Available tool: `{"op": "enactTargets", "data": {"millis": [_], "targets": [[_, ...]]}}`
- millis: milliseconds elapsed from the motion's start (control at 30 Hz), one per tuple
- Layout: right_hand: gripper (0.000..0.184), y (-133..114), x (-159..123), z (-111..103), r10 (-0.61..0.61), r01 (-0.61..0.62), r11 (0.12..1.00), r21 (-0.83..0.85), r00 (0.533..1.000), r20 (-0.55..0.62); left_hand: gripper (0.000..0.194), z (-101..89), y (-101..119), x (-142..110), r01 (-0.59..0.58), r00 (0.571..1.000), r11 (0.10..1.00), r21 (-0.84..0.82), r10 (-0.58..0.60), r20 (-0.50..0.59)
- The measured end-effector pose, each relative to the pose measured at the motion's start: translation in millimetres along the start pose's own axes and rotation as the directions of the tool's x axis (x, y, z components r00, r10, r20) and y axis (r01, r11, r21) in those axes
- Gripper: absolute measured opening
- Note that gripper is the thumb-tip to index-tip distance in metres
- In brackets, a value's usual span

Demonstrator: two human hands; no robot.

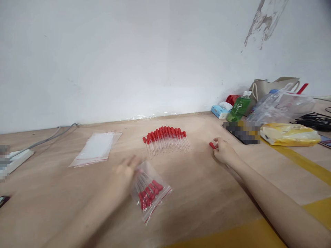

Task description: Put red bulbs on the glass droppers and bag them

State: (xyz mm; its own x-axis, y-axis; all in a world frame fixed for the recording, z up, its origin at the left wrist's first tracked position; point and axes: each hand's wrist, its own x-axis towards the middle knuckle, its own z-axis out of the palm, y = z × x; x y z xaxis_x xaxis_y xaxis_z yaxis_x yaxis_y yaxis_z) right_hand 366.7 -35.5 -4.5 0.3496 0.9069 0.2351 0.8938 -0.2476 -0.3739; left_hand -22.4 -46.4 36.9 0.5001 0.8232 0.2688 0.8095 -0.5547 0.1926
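Note:
My left hand (126, 168) is smeared by motion beside a clear zip bag (151, 191); whether its fingers touch the bag I cannot tell. Inside the bag lie several droppers, their red bulbs toward the zip end nearest me. My right hand (224, 151), off to the right, pinches a dropper (212, 145) whose red bulb sticks out past the fingertips; its tube is mostly hidden. Between and beyond the hands, a fanned row of droppers (165, 137) rests on the table, red bulbs away from me and clear tubes pointing my way.
A stack of flat zip bags (95, 148) lies at left, near a power strip (19, 162) with a grey cable. Along the right stand a tissue pack (219, 111), a green bottle (239, 106), a phone (241, 132), a yellow wipes pack (289, 134) and a plastic bag (284, 103).

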Motion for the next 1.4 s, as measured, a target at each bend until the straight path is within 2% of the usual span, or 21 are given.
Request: {"op": "enactTargets", "data": {"millis": [33, 100, 167, 233, 367, 467, 567, 700, 800, 867, 900, 967, 1033, 1100, 1167, 1300, 1400], "targets": [[0.044, -1.7, -1.2, -0.3, -0.005, 0.005, 1.000, 0.016, 1.000, -0.007, 0.042, 8.1, 18.1, -9.2, 0.016, 0.999, 0.998, 0.056, -0.018, 0.032], [0.047, -5.0, -3.5, -1.3, -0.022, 0.023, 0.999, 0.042, 0.999, -0.033, 0.053, 22.8, 46.8, -27.5, -0.067, 0.991, 0.991, 0.117, 0.052, 0.120], [0.048, -7.9, -5.4, -3.1, -0.037, 0.040, 0.997, 0.058, 0.998, -0.059, 0.046, 30.7, 55.4, -39.5, -0.132, 0.986, 0.980, 0.149, 0.114, 0.124], [0.047, -11.2, -6.3, -5.3, -0.043, 0.051, 0.995, 0.085, 0.995, -0.086, 0.044, 30.2, 40.3, -40.5, -0.121, 0.982, 0.980, 0.158, 0.095, 0.164], [0.043, -20.9, -7.7, -3.7, -0.036, 0.064, 0.954, 0.293, 0.994, -0.102, 0.047, 18.1, -31.3, -11.8, -0.044, 0.982, 0.982, 0.184, 0.009, 0.190], [0.043, -30.1, -12.8, 7.9, -0.045, 0.052, 0.834, 0.550, 0.999, -0.026, 0.048, 13.6, -79.8, 22.0, 0.032, 0.986, 0.983, 0.179, -0.061, 0.155], [0.046, -38.9, -21.0, 21.8, -0.076, 0.034, 0.683, 0.730, 0.997, 0.025, 0.048, 11.2, -104.9, 52.2, 0.045, 0.981, 0.992, 0.118, -0.066, 0.183], [0.040, -49.1, -28.9, 23.2, -0.093, 0.043, 0.607, 0.794, 0.995, 0.018, 0.054, -3.3, -115.5, 66.7, 0.125, 0.973, 0.992, -0.002, -0.122, 0.196], [0.035, -56.4, -31.1, 13.0, -0.067, -0.022, 0.548, 0.836, 0.995, 0.070, 0.049, -18.3, -123.2, 55.3, 0.315, 0.947, 0.949, -0.009, -0.314, 0.065], [0.034, -60.7, -31.7, 7.2, -0.032, -0.098, 0.479, 0.872, 0.991, 0.129, 0.050, -23.4, -130.4, 43.6, 0.459, 0.888, 0.887, 0.048, -0.457, -0.050], [0.034, -62.4, -31.7, 5.6, -0.018, -0.140, 0.432, 0.891, 0.986, 0.164, 0.054, -23.7, -134.0, 38.5, 0.522, 0.853, 0.850, 0.073, -0.517, -0.073], [0.034, -64.6, -31.6, 4.7, 0.012, -0.229, 0.298, 0.927, 0.972, 0.236, 0.062, -20.7, -140.0, 31.8, 0.641, 0.767, 0.757, 0.130, -0.638, -0.065], [0.031, -65.1, -31.0, 5.9, 0.045, -0.326, 0.147, 0.934, 0.945, 0.323, 0.063, -15.9, -143.1, 30.1, 0.698, 0.707, 0.690, 0.192, -0.706, -0.037], [0.026, -64.0, -30.0, 7.7, 0.061, -0.414, 0.036, 0.910, 0.909, 0.411, 0.057, -12.6, -142.9, 31.2, 0.693, 0.704, 0.683, 0.231, -0.710, -0.015], [0.022, -61.9, -29.1, 9.3, 0.050, -0.459, -0.008, 0.889, 0.887, 0.459, 0.052, -11.9, -140.8, 31.8, 0.676, 0.720, 0.696, 0.241, -0.693, -0.018], [0.019, -59.1, -27.8, 11.0, 0.009, -0.461, -0.058, 0.885, 0.887, 0.463, 0.048, -13.5, -138.6, 27.0, 0.657, 0.742, 0.713, 0.247, -0.669, -0.042], [0.019, -59.3, -27.1, 11.3, 0.007, -0.452, -0.129, 0.882, 0.889, 0.457, 0.047, -14.6, -140.8, 25.0, 0.678, 0.730, 0.697, 0.232, -0.674, -0.109]]}}
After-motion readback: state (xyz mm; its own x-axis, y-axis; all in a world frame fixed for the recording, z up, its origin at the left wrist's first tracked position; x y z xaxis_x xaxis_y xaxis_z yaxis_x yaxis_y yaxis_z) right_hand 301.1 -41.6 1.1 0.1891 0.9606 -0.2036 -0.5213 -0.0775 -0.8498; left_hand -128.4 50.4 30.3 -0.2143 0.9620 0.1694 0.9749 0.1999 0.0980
